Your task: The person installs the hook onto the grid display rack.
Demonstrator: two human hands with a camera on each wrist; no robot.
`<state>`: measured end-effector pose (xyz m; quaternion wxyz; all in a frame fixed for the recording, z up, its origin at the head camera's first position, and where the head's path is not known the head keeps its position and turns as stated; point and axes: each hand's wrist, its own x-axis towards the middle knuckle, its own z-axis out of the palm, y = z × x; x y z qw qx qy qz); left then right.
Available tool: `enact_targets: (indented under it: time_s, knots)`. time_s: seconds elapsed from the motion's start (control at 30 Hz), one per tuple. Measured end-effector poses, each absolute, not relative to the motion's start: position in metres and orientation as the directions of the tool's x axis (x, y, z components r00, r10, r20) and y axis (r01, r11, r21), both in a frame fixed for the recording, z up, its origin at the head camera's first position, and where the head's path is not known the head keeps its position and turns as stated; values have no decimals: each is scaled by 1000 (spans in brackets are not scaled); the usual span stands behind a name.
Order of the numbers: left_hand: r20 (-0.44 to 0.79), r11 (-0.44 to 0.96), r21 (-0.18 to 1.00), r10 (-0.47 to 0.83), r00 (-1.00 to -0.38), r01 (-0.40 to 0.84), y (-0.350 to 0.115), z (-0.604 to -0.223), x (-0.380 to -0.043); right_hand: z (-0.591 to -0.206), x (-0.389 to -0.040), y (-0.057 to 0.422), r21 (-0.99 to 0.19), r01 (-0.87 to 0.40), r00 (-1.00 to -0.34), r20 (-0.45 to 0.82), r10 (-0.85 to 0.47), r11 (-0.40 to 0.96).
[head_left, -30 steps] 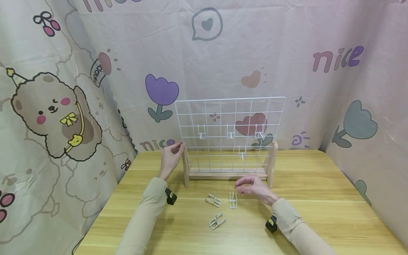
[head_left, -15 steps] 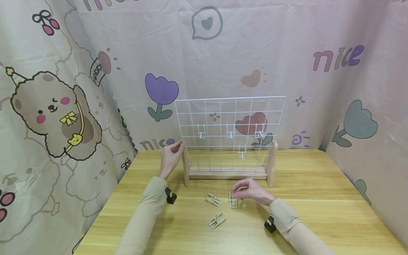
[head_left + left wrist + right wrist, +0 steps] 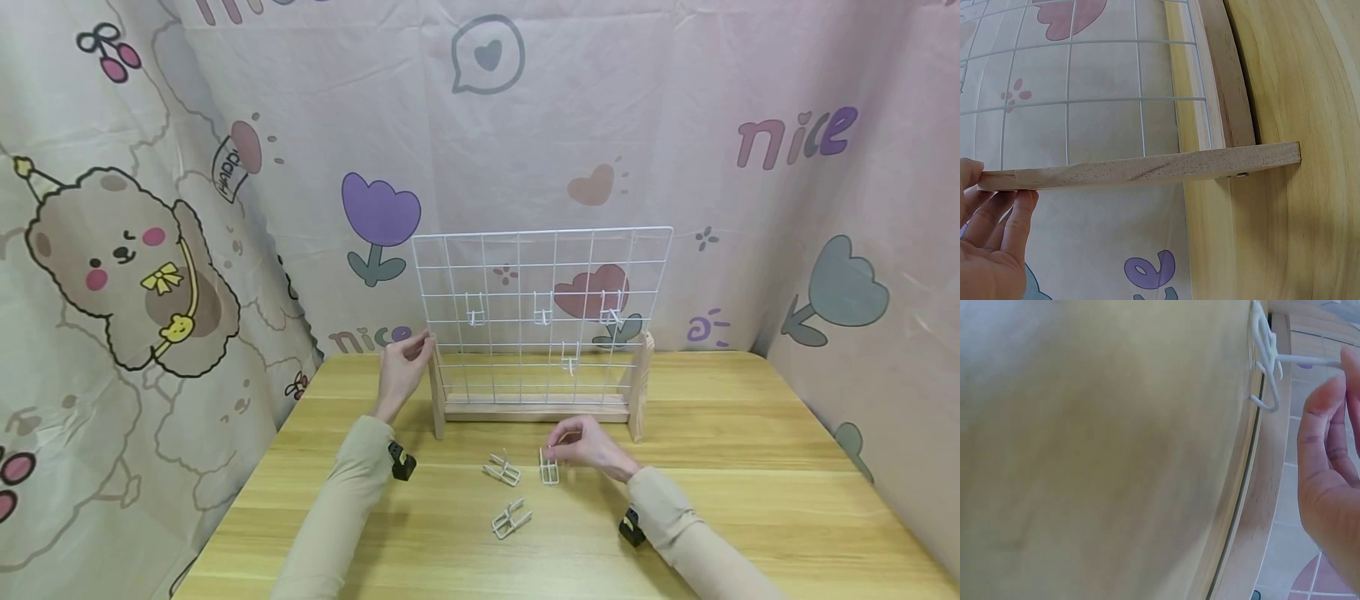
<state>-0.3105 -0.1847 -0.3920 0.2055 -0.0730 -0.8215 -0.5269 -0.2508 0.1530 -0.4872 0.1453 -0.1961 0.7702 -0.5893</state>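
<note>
A white wire grid panel point(image 3: 518, 267) stands in a wooden stand point(image 3: 536, 412). My left hand point(image 3: 400, 375) grips the top of the stand's left upright point(image 3: 1129, 173), thumb on one side and fingers on the other. In front of the stand, my right hand point(image 3: 594, 447) pinches the protruding prong of a white wire hook point(image 3: 1264, 347) between thumb and finger. Whether that hook touches the table is hard to tell. Two similar hooks, one upper point(image 3: 504, 472) and one lower point(image 3: 511, 521), lie on the table to its left.
Several white hooks hang on the grid, three in an upper row, including a middle hook point(image 3: 542, 315), and a lower hook point(image 3: 570, 363). The wooden table point(image 3: 420, 533) extends around the stand. A printed curtain point(image 3: 300, 125) hangs behind and at both sides.
My right hand has moved slightly left to the nearest hook and taken hold of its prong. That hook has shifted slightly toward the stand. My left hand stays on the upright.
</note>
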Motion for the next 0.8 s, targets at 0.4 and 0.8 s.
enact_targets:
  time_s: [0.4,0.8]
  knots:
    - [411,434,837,-99,-906,332,-185,-392,-311,-487,-252,152,-962,-104,-905,-14,-426,251]
    - [421,438,832,-98,-902,341,-184,-392,-310,-489,-253,151,-934,-136,-891,-31,-453,332]
